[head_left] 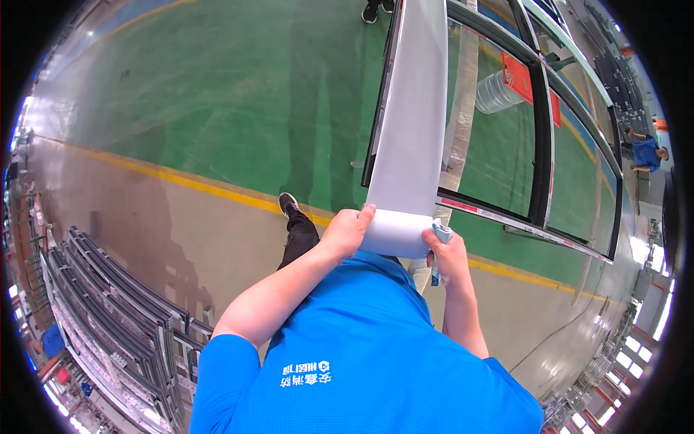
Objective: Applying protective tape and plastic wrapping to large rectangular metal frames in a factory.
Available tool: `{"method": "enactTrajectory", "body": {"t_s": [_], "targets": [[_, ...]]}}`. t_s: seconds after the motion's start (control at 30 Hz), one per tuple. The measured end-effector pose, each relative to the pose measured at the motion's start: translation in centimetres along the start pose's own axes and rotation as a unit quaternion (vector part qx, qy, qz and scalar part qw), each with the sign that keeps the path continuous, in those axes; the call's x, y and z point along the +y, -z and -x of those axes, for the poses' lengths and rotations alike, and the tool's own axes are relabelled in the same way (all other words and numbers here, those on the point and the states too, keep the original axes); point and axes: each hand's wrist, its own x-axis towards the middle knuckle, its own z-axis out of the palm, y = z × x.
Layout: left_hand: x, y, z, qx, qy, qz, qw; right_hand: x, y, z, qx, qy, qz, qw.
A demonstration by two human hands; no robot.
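The person stands over a large dark-framed glass panel and holds a roll of white film at chest height, both forearms raised from the lower edge of the view. The left hand cups the roll's left end, its fingers curled over the top and pressed against the film. The right hand grips the right end, fingers closed around a light blue tool that touches the roll; how tightly it pinches cannot be told. From the roll a wide white strip runs up along the panel's left frame. Beyond lies a green floor with a yellow line. Dark frame profiles lie stacked at lower left.
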Motion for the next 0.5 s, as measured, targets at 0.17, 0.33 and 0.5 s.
{"method": "enactTrajectory", "body": {"t_s": [0.17, 0.33, 0.5], "targets": [[-1.1, 0.0, -1.0, -0.008, 0.001, 0.003, 1.000, 0.0, 0.0, -0.5, 0.002, -0.024, 0.016, 1.000], [-1.4, -0.2, -1.1, 0.004, -0.012, 0.011, 1.000, 0.0, -0.1, -0.5, 0.000, -0.027, 0.025, 0.999], [-1.6, -0.2, -1.4, -0.016, 0.012, -0.008, 1.000, 0.3, 0.0, -0.6, 0.002, -0.031, 0.044, 0.999]]}}
